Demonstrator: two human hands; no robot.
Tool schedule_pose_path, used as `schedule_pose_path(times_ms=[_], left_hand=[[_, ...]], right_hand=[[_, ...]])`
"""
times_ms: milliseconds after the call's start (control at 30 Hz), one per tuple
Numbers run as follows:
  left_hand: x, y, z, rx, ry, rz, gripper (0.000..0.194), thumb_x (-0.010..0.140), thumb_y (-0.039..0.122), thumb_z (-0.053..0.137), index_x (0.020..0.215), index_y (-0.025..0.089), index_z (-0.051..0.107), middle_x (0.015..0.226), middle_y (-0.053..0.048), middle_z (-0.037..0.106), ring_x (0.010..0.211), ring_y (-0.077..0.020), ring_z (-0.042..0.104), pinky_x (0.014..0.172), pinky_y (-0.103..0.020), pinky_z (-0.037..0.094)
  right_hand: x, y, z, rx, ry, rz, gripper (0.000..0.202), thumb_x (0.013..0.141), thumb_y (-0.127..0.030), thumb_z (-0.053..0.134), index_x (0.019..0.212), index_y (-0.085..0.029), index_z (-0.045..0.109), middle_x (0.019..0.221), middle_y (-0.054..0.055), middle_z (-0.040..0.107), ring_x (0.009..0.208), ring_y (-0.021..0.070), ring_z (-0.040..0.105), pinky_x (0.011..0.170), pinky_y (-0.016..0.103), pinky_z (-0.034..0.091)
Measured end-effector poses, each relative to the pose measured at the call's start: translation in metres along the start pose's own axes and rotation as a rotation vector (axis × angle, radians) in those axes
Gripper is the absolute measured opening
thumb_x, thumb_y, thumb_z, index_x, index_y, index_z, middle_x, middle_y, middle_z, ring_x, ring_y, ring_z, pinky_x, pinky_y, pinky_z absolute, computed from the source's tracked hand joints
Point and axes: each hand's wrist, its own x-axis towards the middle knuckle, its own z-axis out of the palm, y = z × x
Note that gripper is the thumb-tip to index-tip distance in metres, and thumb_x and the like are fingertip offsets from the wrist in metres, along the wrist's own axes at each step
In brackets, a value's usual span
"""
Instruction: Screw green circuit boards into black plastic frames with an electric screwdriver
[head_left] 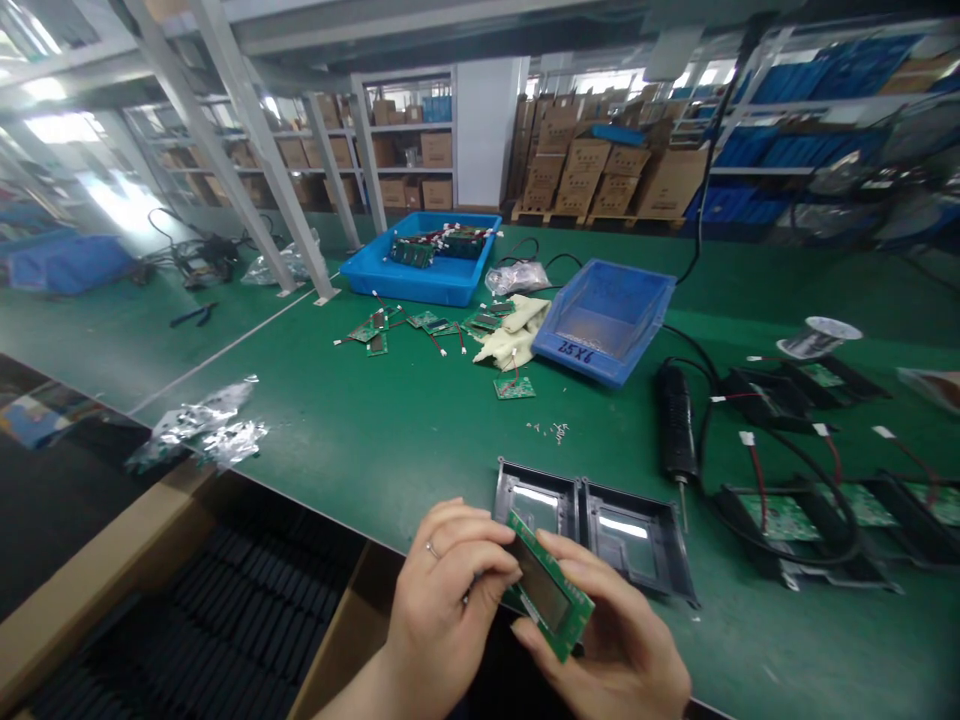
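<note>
A green circuit board with a dark display (547, 590) is held tilted between both hands, over the table's front edge. My left hand (454, 585) pinches its upper left side, fingers curled. My right hand (611, 635) grips the board's right side between thumb and fingers. Just beyond the hands, two black plastic housings with clear windows (637, 535) lie side by side on the green table (360, 420). A few small screws (559, 432) are scattered farther back. To the right of the housings lies a black electric screwdriver (677, 425).
Behind are a blue tray of boards (409, 287), a tilted blue bin (600, 320) and loose wired boards (515, 386). Black housings with boards (784, 515) stand at right, near a solder spool (819, 337). An open carton (97, 570) is below left.
</note>
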Motion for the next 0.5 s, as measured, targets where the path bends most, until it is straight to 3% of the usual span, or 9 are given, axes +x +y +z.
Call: schedule_pose_path(times_ms=[267,500], left_hand=[[-0.0009,-0.0006,0.0021,-0.013,-0.015,0.003,0.015,0.094,0.016,0.062,0.081,0.022,0.065,0.081,0.001,0.073,0.079,-0.0144,0.071,0.092,-0.034,0.056],[-0.0038,0.0012,0.0031,-0.033,-0.009,-0.012,0.018,0.097,0.018,0.059,0.08,0.021,0.063,0.076,0.004,0.069,0.073,-0.0099,0.068,0.097,-0.028,0.051]], right_hand=[[-0.0078,0.0003,-0.0021,0.049,-0.011,0.051,0.034,0.084,-0.023,0.076,0.114,-0.02,0.063,0.102,0.014,0.076,0.092,0.0265,0.075,0.078,0.032,0.065],[-0.0071,-0.0004,-0.0009,0.03,-0.013,0.046,0.028,0.089,-0.031,0.072,0.113,-0.02,0.063,0.101,0.012,0.077,0.093,0.0228,0.075,0.083,0.027,0.062]])
